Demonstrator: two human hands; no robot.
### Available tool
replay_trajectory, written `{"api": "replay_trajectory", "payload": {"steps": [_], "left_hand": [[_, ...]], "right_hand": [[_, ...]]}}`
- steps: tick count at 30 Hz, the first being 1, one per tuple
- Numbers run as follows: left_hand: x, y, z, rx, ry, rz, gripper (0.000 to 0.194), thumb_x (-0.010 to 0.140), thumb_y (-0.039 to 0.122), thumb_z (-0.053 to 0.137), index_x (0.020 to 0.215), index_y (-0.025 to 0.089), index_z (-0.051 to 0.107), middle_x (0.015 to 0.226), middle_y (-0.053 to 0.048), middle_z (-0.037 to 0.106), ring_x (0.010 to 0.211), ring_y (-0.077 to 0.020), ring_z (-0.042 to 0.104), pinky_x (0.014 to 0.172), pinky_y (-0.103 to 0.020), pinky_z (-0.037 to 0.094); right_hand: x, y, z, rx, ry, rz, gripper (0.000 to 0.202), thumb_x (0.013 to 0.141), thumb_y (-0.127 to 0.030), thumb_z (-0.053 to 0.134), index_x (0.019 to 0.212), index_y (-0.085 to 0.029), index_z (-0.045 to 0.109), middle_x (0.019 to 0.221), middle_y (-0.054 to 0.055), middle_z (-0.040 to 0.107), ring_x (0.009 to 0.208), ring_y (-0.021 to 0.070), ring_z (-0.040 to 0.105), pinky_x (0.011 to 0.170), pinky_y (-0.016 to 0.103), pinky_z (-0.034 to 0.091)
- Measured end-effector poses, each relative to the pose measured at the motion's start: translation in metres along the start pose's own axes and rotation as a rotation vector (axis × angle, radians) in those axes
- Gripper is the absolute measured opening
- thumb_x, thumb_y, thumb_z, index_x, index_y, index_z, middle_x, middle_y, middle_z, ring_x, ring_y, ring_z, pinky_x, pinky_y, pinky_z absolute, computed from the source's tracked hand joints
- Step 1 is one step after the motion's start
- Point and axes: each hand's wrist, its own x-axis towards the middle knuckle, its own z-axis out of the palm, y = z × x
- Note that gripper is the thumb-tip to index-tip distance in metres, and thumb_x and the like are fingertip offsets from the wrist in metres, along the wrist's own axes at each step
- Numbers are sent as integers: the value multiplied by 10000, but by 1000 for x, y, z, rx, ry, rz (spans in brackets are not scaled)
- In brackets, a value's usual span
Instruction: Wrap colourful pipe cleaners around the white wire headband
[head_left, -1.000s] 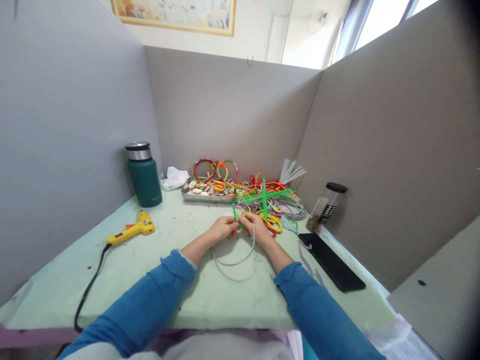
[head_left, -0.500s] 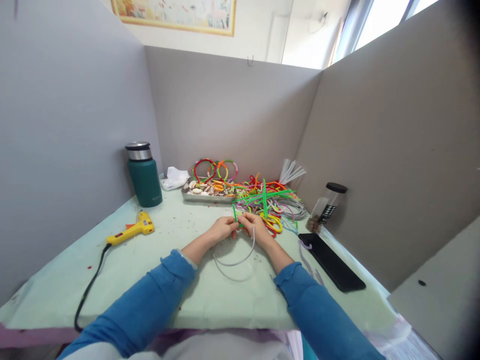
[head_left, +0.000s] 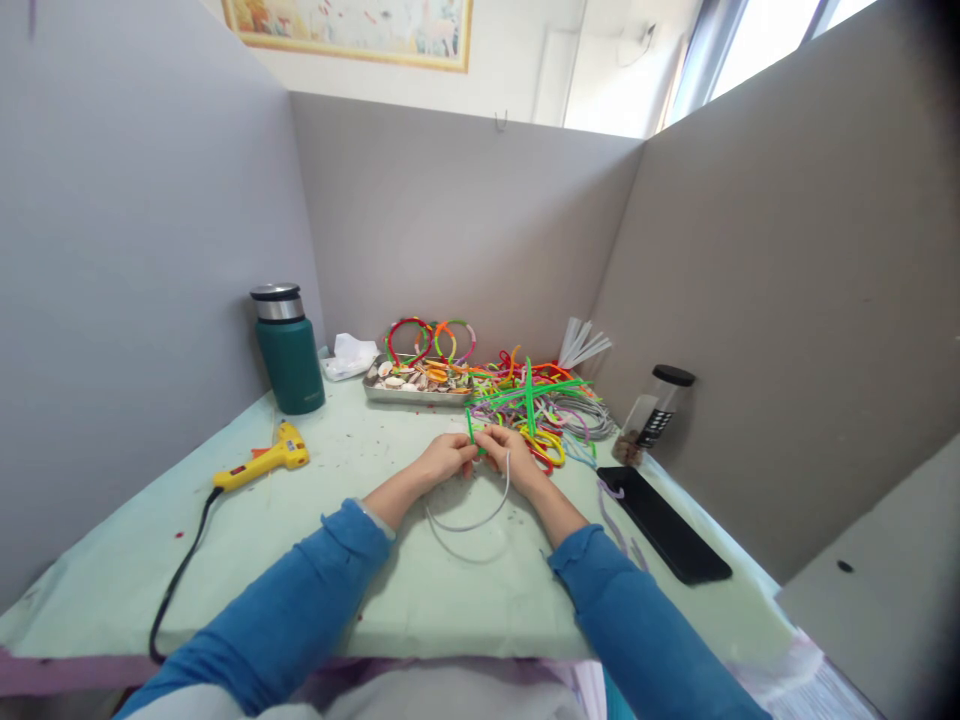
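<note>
My left hand (head_left: 448,459) and my right hand (head_left: 508,455) meet over the middle of the table, fingertips pinched close together. Between them is a green pipe cleaner (head_left: 471,425), its free end sticking up. A thin grey-white wire (head_left: 484,524) hangs in a loop below the hands, one end running up to my right hand. Both hands are closed on the green pipe cleaner where it meets the wire; the exact joint is hidden by the fingers. Just beyond lies a heap of coloured pipe cleaners (head_left: 525,395).
A metal tray (head_left: 420,399) of shells stands at the back, with colourful rings (head_left: 409,341) behind. Left are a green bottle (head_left: 289,360), tissues (head_left: 352,355) and a yellow glue gun (head_left: 262,462) with its cord. Right are a black flat object (head_left: 667,530) and a clear jar (head_left: 651,415).
Almost nothing differs. My fingers have shifted very slightly around the green pipe cleaner; the wire loop hangs in the same place.
</note>
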Motion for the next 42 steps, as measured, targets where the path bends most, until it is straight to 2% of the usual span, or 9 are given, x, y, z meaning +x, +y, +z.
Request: {"api": "replay_trajectory", "payload": {"steps": [18,26,38,42], "left_hand": [[2,-4,0,75,17,22,248,741,359,462,672,134,540,491,5,531,414,-70,346,448,-209,247],[2,-5,-1,90,12,31,229,727,325,460,687,125,565,495,12,530,414,-69,352,459,-206,261],[2,-5,0,90,11,52,207,721,303,474,673,128,574,490,14,546,428,-76,370,457,-206,265],[1,-5,0,90,12,57,202,719,304,478,654,132,561,486,15,546,422,-73,366,453,-205,264]], "right_hand": [[2,6,-1,2,-22,-25,286,734,-440,583,698,-163,523,541,-38,513,399,63,363,387,201,241],[2,5,0,-40,13,-42,294,704,-440,620,661,-162,532,455,-59,442,396,65,334,393,204,229],[3,8,-1,-41,14,-55,236,728,-386,586,655,-170,524,500,-44,494,411,71,359,405,208,250],[3,10,-1,-37,16,-47,213,740,-354,565,641,-174,507,481,-54,469,400,69,355,402,205,247]]}}
